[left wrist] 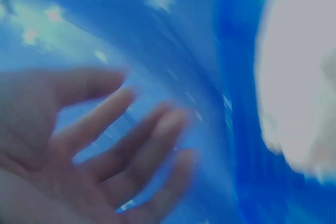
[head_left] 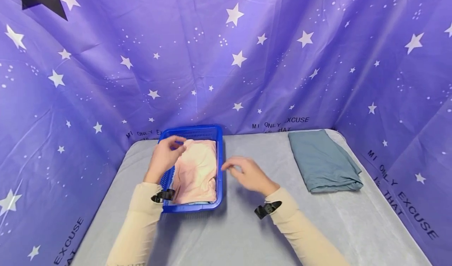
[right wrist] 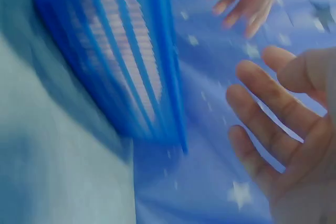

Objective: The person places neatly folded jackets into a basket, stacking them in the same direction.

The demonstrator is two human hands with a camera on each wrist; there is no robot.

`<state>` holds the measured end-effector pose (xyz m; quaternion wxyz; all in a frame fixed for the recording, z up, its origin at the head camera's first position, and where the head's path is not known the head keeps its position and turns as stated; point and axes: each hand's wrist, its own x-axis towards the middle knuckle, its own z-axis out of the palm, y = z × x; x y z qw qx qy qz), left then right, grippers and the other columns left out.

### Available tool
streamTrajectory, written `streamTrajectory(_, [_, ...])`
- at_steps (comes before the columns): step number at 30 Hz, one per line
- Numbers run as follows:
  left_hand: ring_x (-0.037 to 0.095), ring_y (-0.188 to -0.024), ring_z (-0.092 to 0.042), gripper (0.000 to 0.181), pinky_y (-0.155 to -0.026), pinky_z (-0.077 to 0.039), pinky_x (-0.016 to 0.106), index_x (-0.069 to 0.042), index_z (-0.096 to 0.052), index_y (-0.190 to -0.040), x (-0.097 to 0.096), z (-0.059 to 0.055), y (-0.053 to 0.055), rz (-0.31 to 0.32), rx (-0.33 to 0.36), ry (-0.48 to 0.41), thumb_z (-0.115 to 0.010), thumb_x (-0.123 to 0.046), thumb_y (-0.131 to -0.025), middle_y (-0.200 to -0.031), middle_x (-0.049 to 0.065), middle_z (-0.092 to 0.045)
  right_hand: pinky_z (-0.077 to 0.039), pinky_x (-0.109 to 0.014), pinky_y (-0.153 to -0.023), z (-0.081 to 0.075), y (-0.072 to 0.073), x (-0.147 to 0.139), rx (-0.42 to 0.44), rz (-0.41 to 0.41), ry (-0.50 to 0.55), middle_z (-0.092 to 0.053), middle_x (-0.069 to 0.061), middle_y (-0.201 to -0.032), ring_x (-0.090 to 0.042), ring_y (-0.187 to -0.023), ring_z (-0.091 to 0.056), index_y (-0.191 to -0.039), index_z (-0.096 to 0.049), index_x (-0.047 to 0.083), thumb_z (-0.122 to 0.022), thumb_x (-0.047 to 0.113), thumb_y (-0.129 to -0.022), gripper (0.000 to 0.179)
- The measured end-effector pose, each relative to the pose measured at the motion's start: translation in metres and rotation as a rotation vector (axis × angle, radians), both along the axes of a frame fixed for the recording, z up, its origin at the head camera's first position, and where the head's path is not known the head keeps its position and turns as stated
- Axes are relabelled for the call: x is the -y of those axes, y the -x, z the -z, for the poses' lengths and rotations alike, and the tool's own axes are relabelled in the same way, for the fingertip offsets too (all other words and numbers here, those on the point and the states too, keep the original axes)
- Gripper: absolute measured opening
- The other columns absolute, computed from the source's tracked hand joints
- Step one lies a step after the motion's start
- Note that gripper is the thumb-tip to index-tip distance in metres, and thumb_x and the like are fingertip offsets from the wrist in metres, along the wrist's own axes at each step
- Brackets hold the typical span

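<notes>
A blue plastic basket stands left of the middle of the table, with a folded pale pink cloth lying inside it. Under the pink cloth, a sliver of light blue fabric shows at the near end. My left hand hovers over the basket's left side, fingers loosely bent and holding nothing. Just off the basket's right wall is my right hand, its relaxed fingers pointing at the rim and nothing in them. The right wrist view shows those fingers spread apart beside the slotted basket wall.
A folded grey-green cloth lies at the right back of the grey-covered table. Purple curtains with white stars hang close behind the table and along both sides.
</notes>
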<state>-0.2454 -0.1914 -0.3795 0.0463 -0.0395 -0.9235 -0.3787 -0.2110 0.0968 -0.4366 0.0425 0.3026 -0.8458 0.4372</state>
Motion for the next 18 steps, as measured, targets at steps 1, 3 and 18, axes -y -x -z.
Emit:
streamTrajectory(1, [0.024, -0.082, -0.073, 0.027, -0.068, -0.057, 0.033, -0.014, -0.072, -0.123, -0.008, -0.002, -0.004, -0.030, -0.070, -0.104, -0.068, -0.017, -0.096, -0.102, 0.016, -0.077, -0.056, -0.043, -0.098, -0.001, 0.001, -0.009, 0.023, 0.040, 0.044, -0.075, 0.000, -0.112, -0.019, -0.107, -0.070, -0.110, -0.076, 0.010, -0.058, 0.005, -0.099, 0.021])
streamTrajectory(3, [0.019, -0.073, -0.072, 0.022, -0.064, -0.058, 0.029, -0.011, -0.073, -0.117, -0.028, -0.006, -0.011, -0.064, -0.168, -0.348, -0.069, -0.011, -0.095, -0.094, 0.015, -0.077, -0.057, -0.042, -0.094, -0.002, 0.004, -0.027, 0.035, 0.120, 0.117, -0.076, -0.002, -0.110, -0.020, -0.103, -0.071, -0.111, -0.075, 0.009, -0.058, 0.003, -0.099, 0.022])
streamTrajectory(18, [0.012, -0.064, -0.065, 0.018, -0.066, -0.059, 0.028, 0.005, -0.060, -0.112, -0.171, 0.046, -0.034, -0.009, -0.041, -1.207, -0.059, 0.002, -0.094, -0.078, 0.001, -0.069, -0.049, -0.008, -0.076, 0.026, -0.002, -0.154, -0.001, 0.669, 0.492, -0.075, -0.008, -0.093, 0.005, -0.082, -0.065, -0.112, -0.069, -0.009, -0.056, -0.006, -0.097, 0.020])
